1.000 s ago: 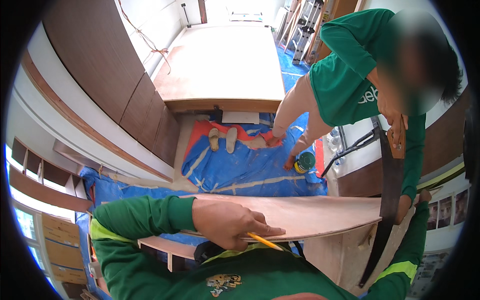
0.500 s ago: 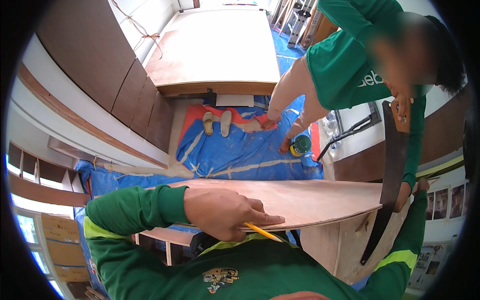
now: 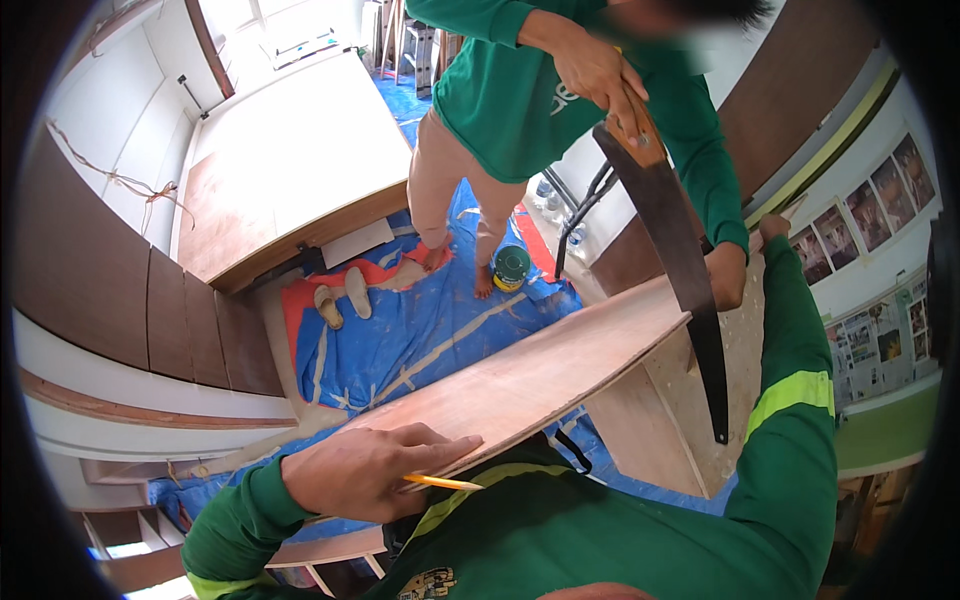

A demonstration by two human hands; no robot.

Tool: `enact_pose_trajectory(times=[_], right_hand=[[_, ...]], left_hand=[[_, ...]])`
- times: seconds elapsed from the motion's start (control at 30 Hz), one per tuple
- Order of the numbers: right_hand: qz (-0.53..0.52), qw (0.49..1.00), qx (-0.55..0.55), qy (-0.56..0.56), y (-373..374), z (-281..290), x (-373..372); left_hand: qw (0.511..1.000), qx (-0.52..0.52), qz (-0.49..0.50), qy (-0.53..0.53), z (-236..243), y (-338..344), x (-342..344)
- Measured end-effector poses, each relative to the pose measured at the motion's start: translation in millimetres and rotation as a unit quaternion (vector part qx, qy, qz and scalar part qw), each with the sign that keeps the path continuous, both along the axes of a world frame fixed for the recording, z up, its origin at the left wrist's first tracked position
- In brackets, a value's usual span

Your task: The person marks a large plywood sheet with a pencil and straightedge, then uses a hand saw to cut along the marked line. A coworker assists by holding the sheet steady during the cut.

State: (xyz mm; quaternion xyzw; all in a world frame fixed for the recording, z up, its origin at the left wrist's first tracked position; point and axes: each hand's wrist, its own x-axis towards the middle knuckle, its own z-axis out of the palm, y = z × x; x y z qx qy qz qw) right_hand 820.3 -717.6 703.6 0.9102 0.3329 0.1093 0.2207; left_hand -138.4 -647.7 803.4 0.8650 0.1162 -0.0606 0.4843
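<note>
My left hand [image 3: 375, 470] grips the near edge of a thin, curved plywood sheet [image 3: 520, 375], its thumb side lying on top. A yellow pencil [image 3: 440, 482] sticks out from under its fingers. At the upper right my right hand [image 3: 773, 228] ends a stretched arm beside the wall; its fingers are too small and partly hidden to read. Facing me, a co-worker in a green top holds a handsaw [image 3: 665, 215] by its wooden handle, the dark blade slanting down across the sheet's right end. The co-worker's other hand [image 3: 727, 275] is at that end, just behind the blade.
Beneath the sheet's right part stands a wooden panel [image 3: 650, 425]. Blue tarpaulin [image 3: 450, 345] covers the floor, with a pair of slippers [image 3: 342, 298] and a green-lidded can [image 3: 511, 265] on it. A large plywood-topped platform [image 3: 290, 150] stands behind.
My view has turned, so the scene sits further left and tilted. My left hand still grips the sheet with the pencil. The saw blade remains at the sheet's right end.
</note>
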Motion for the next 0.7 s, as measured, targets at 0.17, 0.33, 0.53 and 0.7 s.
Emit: enact_pose_trajectory(times=[0.17,0.33,0.53,0.7], right_hand=[[-0.084,0.969,0.208,0.099,1.4,2.2,-7.6],[-0.148,0.890,0.389,0.185,5.3,1.0,-15.3],[-0.194,0.804,0.503,0.250,13.0,-3.8,-2.8],[-0.233,0.747,0.559,0.275,11.6,-10.5,10.8]], left_hand=[[1.000,-0.023,0.007,-0.015,3.7,-4.8,6.9],[0.998,-0.004,0.007,0.056,16.0,-0.1,7.4],[0.997,-0.001,0.013,0.074,19.5,-3.0,16.9],[0.994,-0.017,0.010,0.105,25.1,-4.3,19.0]])
